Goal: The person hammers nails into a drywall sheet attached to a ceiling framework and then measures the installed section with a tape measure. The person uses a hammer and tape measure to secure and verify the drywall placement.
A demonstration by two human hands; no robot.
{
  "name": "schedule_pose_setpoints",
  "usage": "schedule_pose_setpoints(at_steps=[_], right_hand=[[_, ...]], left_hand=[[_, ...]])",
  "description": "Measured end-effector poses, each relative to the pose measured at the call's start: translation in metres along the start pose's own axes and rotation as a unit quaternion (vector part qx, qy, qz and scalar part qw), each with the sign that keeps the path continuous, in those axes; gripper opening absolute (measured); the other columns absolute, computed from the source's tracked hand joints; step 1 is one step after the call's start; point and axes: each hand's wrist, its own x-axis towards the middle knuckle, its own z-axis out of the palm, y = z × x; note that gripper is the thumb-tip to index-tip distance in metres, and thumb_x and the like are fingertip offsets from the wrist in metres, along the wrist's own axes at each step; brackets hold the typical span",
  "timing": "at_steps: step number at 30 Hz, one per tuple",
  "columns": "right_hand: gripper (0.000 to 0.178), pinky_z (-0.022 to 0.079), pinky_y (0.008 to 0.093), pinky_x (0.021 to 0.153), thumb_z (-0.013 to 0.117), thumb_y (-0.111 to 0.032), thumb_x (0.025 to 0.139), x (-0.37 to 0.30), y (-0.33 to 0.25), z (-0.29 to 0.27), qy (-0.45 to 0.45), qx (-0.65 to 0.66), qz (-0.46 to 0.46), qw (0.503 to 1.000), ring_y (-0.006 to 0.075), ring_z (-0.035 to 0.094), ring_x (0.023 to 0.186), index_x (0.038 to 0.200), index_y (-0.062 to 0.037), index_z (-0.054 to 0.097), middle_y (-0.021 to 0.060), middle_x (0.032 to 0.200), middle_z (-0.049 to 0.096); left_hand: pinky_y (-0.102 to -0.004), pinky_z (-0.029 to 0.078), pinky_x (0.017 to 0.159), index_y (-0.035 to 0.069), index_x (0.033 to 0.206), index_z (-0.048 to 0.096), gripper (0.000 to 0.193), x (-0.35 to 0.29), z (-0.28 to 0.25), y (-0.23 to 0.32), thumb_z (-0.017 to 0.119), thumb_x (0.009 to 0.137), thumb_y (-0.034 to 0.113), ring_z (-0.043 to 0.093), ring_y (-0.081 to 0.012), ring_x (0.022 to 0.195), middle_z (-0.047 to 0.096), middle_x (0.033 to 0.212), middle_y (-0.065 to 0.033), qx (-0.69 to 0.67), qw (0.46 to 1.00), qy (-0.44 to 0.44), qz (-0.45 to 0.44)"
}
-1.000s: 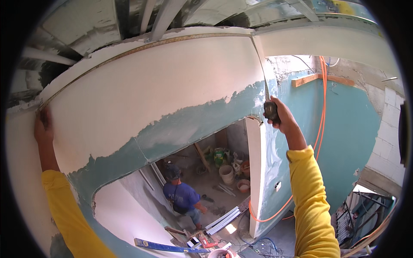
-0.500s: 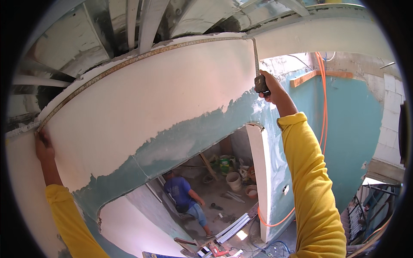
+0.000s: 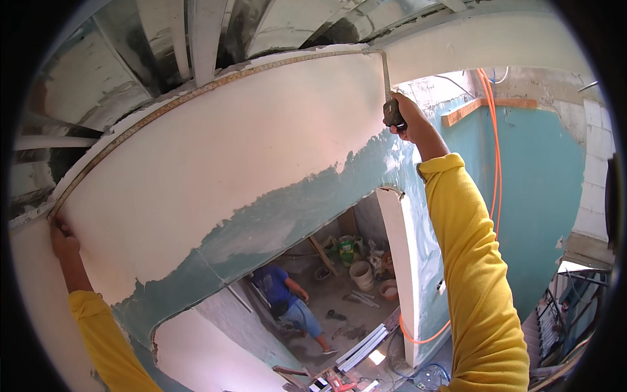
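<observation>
My right hand [image 3: 411,119] is closed around a dark tape measure case [image 3: 394,115] at the right end of the white upper wall [image 3: 261,124]. The metal tape blade [image 3: 215,85] runs along the wall's top edge, under the ceiling framing. It bends sharply down at the right corner into the case. At the far left, my left hand [image 3: 65,243] is raised to the wall corner, its fingers pinching or pressing the other end of the blade. The exact grip of those fingertips is partly hidden.
Metal ceiling framing [image 3: 202,39] hangs overhead. Below is a doorway opening with a person in a blue shirt [image 3: 271,287], buckets [image 3: 361,276] and metal profiles [image 3: 362,346] on the floor. Orange cables [image 3: 494,144] hang at the right beside a wooden strip [image 3: 464,112].
The view has shifted slightly. Both my hands remain at the tape's two ends, and the blade still spans the wall top. Below, the person in blue has changed leg position.
</observation>
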Motion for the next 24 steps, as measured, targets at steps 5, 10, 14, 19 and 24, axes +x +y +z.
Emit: schedule_pose_setpoints(at_steps=[5,10,14,19,24], right_hand=[[0.035,0.028,0.0276,0.037,0.052,-0.051,0.097,0.001,-0.005,0.004,0.012,0.008,-0.002,1.0,0.0145,0.052,0.04,0.09,-0.0173,0.06,0.0038,0.065,0.062],[0.037,0.03,0.027,0.038,0.053,-0.052,0.097,-0.001,-0.003,0.012,0.029,0.03,-0.002,0.999,0.0148,0.052,0.041,0.089,-0.0166,0.06,0.0042,0.065,0.063],[0.044,0.03,0.0254,0.042,0.052,-0.059,0.096,0.009,-0.001,0.005,0.007,-0.003,-0.009,1.0,0.0106,0.053,0.045,0.09,-0.016,0.061,0.0045,0.073,0.068],[0.044,0.03,0.0251,0.043,0.052,-0.058,0.097,0.016,0.003,0.007,-0.009,0.006,-0.013,1.0,0.0106,0.054,0.046,0.09,-0.0163,0.061,0.0045,0.074,0.068],[0.044,0.031,0.0251,0.044,0.052,-0.06,0.096,0.018,0.001,0.005,-0.016,-0.016,-0.018,1.0,0.0102,0.054,0.046,0.089,-0.0175,0.061,0.0033,0.072,0.067]], left_hand=[[-0.0136,0.044,0.063,0.009,0.131,0.062,0.034,-0.014,0.01,0.0,0.057,0.107,0.032,0.063,0.0009,0.091,0.069,0.111,0.0062,-0.022,0.999,0.04,-0.013],[-0.0127,0.043,0.059,0.01,0.13,0.062,0.032,-0.008,0.011,0.008,0.056,0.107,0.032,0.062,0.0013,0.086,0.069,0.108,0.0063,-0.004,0.999,0.04,-0.005],[-0.0125,0.043,0.06,0.01,0.128,0.064,0.031,-0.014,0.015,0.008,0.055,0.108,0.032,0.059,0.001,0.082,0.068,0.107,0.006,0.02,0.999,0.039,-0.011],[-0.012,0.04,0.061,0.009,0.127,0.064,0.031,0.001,0.007,0.009,0.052,0.109,0.031,0.05,-0.0003,0.074,0.066,0.107,0.0073,0.021,0.999,0.037,-0.007],[-0.0124,0.038,0.062,0.009,0.128,0.063,0.03,0.019,-0.018,-0.008,0.05,0.109,0.028,0.045,-0.0011,0.073,0.064,0.107,0.0087,0.113,0.993,-0.019,0.034]])
